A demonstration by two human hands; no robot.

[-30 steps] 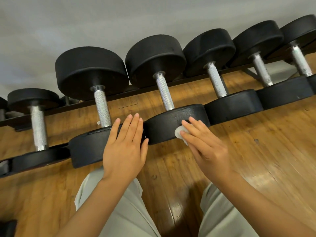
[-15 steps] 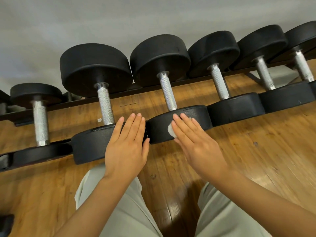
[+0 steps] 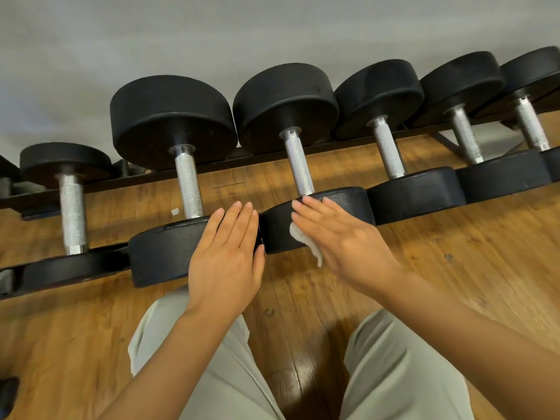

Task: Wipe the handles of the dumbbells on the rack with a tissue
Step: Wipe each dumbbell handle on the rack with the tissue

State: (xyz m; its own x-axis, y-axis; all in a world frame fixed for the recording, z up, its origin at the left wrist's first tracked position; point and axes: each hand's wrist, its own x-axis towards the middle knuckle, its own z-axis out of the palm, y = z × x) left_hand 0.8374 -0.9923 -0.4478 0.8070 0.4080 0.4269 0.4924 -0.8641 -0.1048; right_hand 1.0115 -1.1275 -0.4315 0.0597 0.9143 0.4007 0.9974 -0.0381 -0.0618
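Since a second ago the right hand (image 3: pixel 342 237) has been sliding up the near head of the middle dumbbell (image 3: pixel 318 219), so its fingertips are now reaching the top edge of that black head, just below the knurled handle (image 3: pixel 298 165), while the left hand (image 3: pixel 227 253) is staying where it was. The right hand's fingers are lying straight and close together, pressing the white tissue (image 3: pixel 306 241) flat against the face of the head; part of the tissue is peeking out at the thumb side and hanging a little below the head. The left hand is resting flat with its fingers straight and together on the near head of the neighbouring dumbbell (image 3: pixel 163 256) to the left, its fingertips at the top edge beside that one's handle (image 3: pixel 189 186). Both dumbbells are lying across the dark rack (image 3: pixel 100 183) in a row with others on either side, their far heads toward the grey wall (image 3: pixel 212 31). Below the rack the wooden floor (image 3: pixel 454 262) is showing, and the person's legs in light trousers (image 3: pixel 394 374) are filling the bottom of the view.
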